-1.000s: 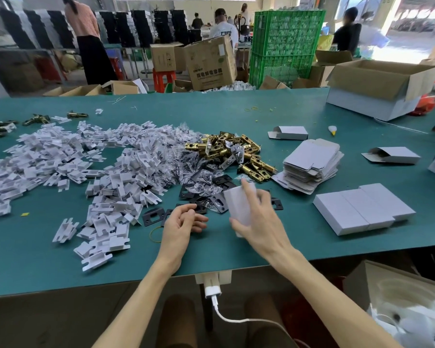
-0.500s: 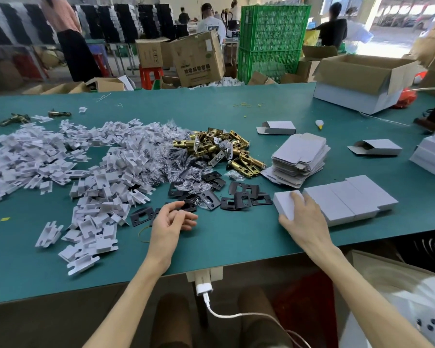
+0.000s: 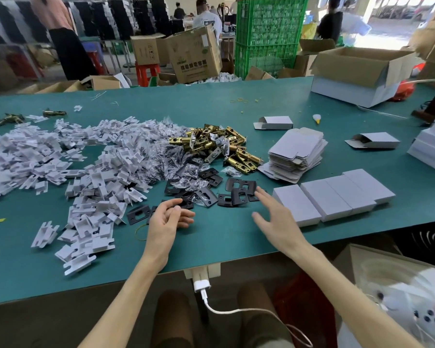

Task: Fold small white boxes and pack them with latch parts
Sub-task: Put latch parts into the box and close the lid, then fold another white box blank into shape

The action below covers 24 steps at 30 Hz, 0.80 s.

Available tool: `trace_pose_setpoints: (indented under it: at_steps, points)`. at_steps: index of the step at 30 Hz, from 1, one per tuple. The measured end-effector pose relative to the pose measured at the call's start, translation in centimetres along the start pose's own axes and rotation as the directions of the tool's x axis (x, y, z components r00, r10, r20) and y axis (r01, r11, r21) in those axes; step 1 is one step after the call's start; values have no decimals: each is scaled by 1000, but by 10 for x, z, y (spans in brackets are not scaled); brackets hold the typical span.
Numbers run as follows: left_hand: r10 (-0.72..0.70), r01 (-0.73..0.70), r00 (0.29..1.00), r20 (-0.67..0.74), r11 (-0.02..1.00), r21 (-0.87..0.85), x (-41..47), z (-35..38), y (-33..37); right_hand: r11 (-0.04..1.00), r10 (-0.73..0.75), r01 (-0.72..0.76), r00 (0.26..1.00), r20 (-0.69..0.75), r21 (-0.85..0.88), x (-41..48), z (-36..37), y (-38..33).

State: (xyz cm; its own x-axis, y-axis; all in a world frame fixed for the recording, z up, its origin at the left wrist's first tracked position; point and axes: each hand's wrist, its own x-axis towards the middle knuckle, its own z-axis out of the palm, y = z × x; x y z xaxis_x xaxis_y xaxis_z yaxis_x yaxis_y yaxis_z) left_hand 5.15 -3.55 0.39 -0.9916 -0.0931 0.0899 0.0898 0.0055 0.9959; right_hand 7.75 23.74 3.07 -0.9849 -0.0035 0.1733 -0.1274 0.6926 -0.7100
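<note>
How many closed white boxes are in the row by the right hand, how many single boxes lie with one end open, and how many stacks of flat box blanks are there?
Closed boxes in the row: 4
Open-ended boxes: 2
Flat blank stacks: 1
Total: 7

Green crates [image 3: 269, 36] and cardboard cartons [image 3: 194, 56] behind teal table [image 3: 224, 237].

We see glossy brass-coloured metal on the latch bolts [image 3: 211, 144] and a matt black coat on the metal strike plates [image 3: 239, 198]. The closed boxes [image 3: 334, 194] and the flat box blanks [image 3: 296, 149] look like smooth, matt white card. The small bags [image 3: 171, 156] are shiny, crinkled clear plastic, and we find the tabletop [image 3: 224, 237] a dull, even green
</note>
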Motion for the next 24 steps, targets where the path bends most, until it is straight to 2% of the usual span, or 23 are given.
trace_pose_setpoints:
  at_steps: [5,13,17,20,24]
  points:
    - [-3,3,1000,-5,1000,0,-1,0,0,989,149,-149,989,-8,14,15,4,12]
    - [-13,13,1000,-3,1000,-6,0,-1,0,984,170,-168,985,-18,55,26,-18,40]
    - [-12,12,1000,1,1000,1,0,-1,-2,981,192,-192,980,-59,-6,29,-37,57]
    - [-10,10,1000,10,1000,19,2,-1,-3,985,162,-166,983,-82,-42,36,-48,56]
    - [-11,11,1000,16,999,38,3,0,-4,994,0,-26,972,-237,-105,64,-55,30]
